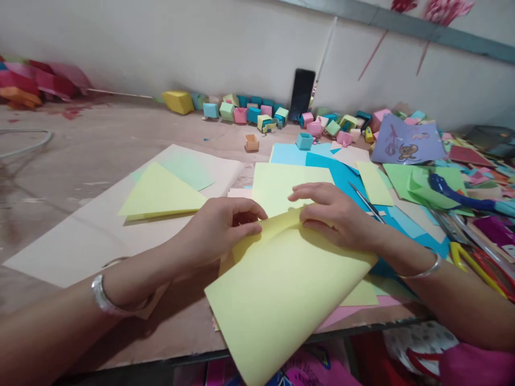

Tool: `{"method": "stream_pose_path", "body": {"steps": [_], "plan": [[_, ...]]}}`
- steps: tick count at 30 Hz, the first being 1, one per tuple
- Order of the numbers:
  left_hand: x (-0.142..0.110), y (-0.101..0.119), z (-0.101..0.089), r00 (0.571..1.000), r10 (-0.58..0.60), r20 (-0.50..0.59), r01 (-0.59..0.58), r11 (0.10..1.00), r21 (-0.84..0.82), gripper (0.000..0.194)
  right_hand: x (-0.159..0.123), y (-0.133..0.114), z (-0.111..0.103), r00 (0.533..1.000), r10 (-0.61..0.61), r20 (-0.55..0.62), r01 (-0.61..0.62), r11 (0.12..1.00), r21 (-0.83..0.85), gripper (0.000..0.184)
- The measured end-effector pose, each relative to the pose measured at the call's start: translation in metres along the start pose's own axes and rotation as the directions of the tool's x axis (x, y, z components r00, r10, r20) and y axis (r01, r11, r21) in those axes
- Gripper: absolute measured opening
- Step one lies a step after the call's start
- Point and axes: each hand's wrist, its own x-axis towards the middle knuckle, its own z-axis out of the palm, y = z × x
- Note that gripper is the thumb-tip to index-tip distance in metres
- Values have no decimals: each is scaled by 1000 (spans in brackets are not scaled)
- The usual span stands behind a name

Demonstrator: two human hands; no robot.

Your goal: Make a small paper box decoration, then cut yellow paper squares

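A sheet of yellow paper (pixel 281 289) is bent over along its far edge, its near corner hanging past the table's front edge. My left hand (pixel 225 225) pinches that bent edge between thumb and fingers. A little to the right, my right hand (pixel 333 214) is closed on the same edge, its index finger stretched out above the paper. Beyond the hands lies another pale yellow sheet (pixel 281 179). Left of my left hand, a folded yellow paper triangle (pixel 161 194) rests on a large cream sheet (pixel 80 236).
Small folded paper boxes (pixel 253 114) line the wall, where a phone (pixel 302 94) stands upright. Blue sheets (pixel 333 166), a pen (pixel 366 202), scissors (pixel 475 262) and a purple printed sheet (pixel 406 139) lie at right. The table's front edge (pixel 181 358) is close to me.
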Motion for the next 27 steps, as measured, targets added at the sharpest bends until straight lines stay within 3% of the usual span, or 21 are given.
{"method": "stream_pose_path", "body": {"steps": [5, 11, 16, 22, 27], "plan": [[2, -6, 0, 985, -165, -50, 151, 964, -220, 15, -7, 13, 0, 976, 216, 28, -218, 972, 87, 13], [4, -8, -5, 964, -196, -181, 148, 957, -248, 36, -10, 24, 4, 936, 348, 53, -350, 936, 25, 13], [1, -8, -5, 946, -256, -198, 212, 952, -219, 20, -13, 31, 6, 920, 392, 20, -393, 918, 49, 14], [3, -12, -1, 929, -262, -261, 196, 948, -252, 12, -14, 34, 4, 895, 446, 11, -446, 894, 39, 12], [5, -15, -2, 903, -241, -357, 165, 959, -231, 13, -13, 36, 1, 835, 546, -73, -543, 838, 60, 24]]}}
